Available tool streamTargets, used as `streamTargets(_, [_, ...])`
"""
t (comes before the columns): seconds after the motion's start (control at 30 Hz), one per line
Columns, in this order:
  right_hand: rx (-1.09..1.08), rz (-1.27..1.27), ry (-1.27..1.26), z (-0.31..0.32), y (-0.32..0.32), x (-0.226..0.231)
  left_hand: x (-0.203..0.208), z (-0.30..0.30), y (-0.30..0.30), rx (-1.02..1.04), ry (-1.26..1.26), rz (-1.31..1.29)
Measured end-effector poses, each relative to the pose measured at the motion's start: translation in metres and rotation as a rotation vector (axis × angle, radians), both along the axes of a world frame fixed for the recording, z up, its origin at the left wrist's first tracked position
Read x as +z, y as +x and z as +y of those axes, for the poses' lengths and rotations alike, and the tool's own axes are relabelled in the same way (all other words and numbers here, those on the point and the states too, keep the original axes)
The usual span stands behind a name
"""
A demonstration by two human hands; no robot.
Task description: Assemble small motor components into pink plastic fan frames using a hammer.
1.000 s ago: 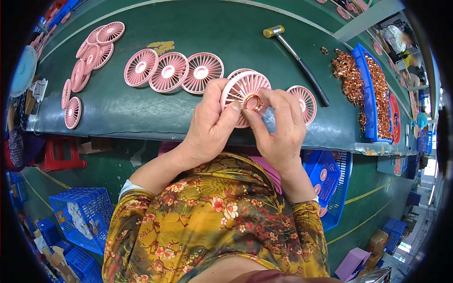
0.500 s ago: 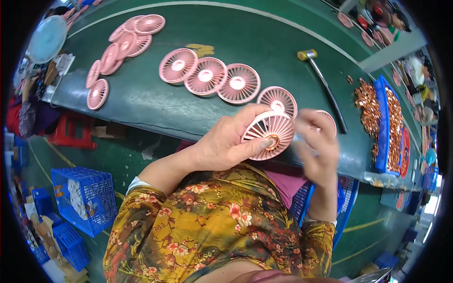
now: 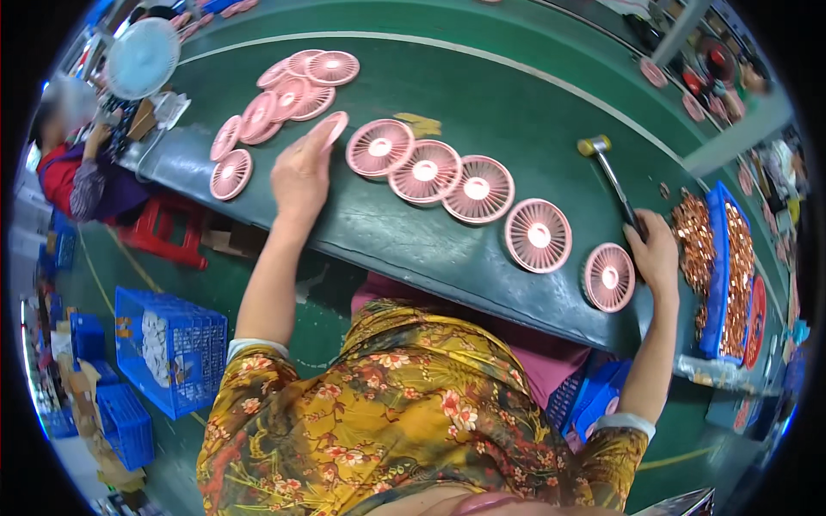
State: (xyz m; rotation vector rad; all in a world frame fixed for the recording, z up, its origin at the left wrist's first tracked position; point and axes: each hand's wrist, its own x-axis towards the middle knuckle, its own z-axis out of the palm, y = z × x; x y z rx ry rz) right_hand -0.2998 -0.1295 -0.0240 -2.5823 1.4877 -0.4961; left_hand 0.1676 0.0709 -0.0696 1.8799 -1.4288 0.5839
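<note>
My left hand (image 3: pixel 300 176) grips a pink slotted fan grille (image 3: pixel 337 129), tilted nearly edge-on above the table, beside a pile of similar grilles (image 3: pixel 290 98). At the right, my right hand (image 3: pixel 656 253) is closed round the black handle of a mallet (image 3: pixel 612 176) with a yellow-faced head, lying on the table. Between the hands runs a row of pink grilles: several stand toward the left, some overlapping, then one (image 3: pixel 539 236) apart, and another (image 3: pixel 609 277) just left of my right hand.
A blue tray (image 3: pixel 716 267) of small copper-coloured parts stands at the right, with a loose heap (image 3: pixel 693 228) of them beside it. Blue crates (image 3: pixel 172 353) and a red stool (image 3: pixel 163 228) are on the floor at left. Another person (image 3: pixel 77 172) sits at the table's left end.
My left hand has carried its grille leftward from in front of me toward the pile. My right hand has left that grille and taken hold of the mallet's handle. The view has shifted slightly.
</note>
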Motion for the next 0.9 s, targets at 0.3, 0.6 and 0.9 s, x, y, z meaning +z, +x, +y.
streamTargets(0.3, [-0.194,-0.297,0.055,0.031,-0.020,-0.002,0.032,0.021,0.000,-0.022,0.611,-0.171])
streamTargets(0.6, [-0.339,-0.804,0.449,0.168,-0.069,0.023,0.066,-0.060,-0.190,-1.021,0.420,-0.003])
streamTargets(0.9, [-0.186,-0.966,0.149,0.227,-0.066,0.050,0.033,-0.124,-0.284,-1.154,0.498,0.024])
